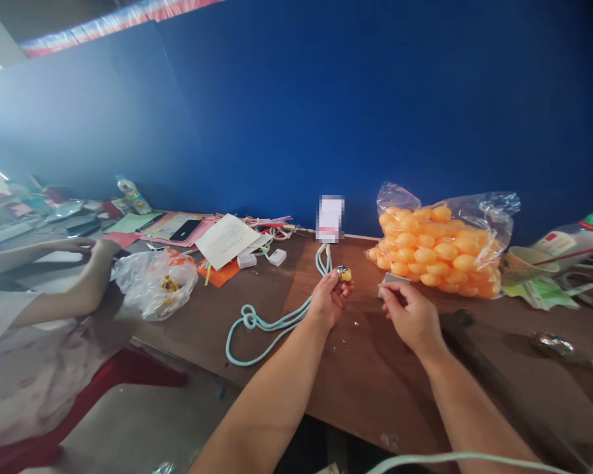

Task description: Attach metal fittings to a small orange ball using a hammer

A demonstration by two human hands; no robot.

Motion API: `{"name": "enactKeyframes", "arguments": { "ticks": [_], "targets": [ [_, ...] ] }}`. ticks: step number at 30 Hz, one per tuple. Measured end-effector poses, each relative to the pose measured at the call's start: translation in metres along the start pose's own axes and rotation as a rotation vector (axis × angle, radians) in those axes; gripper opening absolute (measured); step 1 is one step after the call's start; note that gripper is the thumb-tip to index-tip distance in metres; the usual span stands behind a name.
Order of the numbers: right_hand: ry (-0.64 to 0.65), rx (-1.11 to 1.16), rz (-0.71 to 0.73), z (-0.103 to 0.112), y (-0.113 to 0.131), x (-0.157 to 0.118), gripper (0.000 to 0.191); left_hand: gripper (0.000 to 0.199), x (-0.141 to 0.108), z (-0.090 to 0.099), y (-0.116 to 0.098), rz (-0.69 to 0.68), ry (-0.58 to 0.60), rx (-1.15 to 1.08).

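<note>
My left hand is closed around a small shiny yellow-and-silver object, held up between thumb and fingers above the table. To its right, my right hand has thumb and forefinger pinched together. A small grey flat piece shows right behind those fingertips; whether they grip it I cannot tell. Behind the right hand stands a clear plastic bag full of orange egg-shaped pieces. A light blue cord with a white badge runs behind and beside my left hand.
On the left a person's arm rests on the table near a crumpled plastic bag. Papers and a phone lie behind. Rightward are a paper cup, a bottle and a shiny silver object. A blue partition borders the table.
</note>
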State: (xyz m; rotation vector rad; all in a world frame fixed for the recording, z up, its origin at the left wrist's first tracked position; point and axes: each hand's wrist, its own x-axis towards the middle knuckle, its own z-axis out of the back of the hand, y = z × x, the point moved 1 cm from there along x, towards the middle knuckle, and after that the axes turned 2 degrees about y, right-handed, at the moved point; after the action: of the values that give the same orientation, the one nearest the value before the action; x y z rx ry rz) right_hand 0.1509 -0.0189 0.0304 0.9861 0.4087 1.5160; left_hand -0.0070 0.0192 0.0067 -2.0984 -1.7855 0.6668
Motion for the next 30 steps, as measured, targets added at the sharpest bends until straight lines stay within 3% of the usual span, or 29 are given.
{"name": "enactKeyframes", "arguments": {
  "ticks": [2,4,7,10,14,21,30],
  "targets": [
    [0.076,-0.018,-0.052,0.011,-0.008,0.004,0.03,0.013,0.0,-0.001,-0.003,-0.009,-0.005,0.013],
    [0.228,-0.052,-0.009,0.013,-0.011,0.004,0.026,0.013,-0.001,-0.002,-0.004,0.001,0.0,0.03],
    [0.478,-0.108,0.102,0.003,-0.005,-0.002,0.021,0.013,-0.002,-0.001,-0.002,-0.001,0.028,0.04],
    [0.599,-0.183,0.143,-0.012,0.002,-0.009,0.022,0.013,0.0,0.001,-0.001,-0.001,0.024,0.046],
    [0.613,-0.267,0.181,-0.025,0.006,-0.013,0.017,0.012,0.001,0.003,0.0,0.012,-0.006,0.054],
    [0.593,-0.324,0.184,-0.029,0.001,-0.014,0.014,0.014,0.0,0.003,0.002,0.038,0.02,0.077],
    [0.414,0.026,0.048,-0.018,-0.015,-0.005,0.025,0.014,-0.004,-0.001,0.002,0.066,0.032,0.067]
  ]
}}
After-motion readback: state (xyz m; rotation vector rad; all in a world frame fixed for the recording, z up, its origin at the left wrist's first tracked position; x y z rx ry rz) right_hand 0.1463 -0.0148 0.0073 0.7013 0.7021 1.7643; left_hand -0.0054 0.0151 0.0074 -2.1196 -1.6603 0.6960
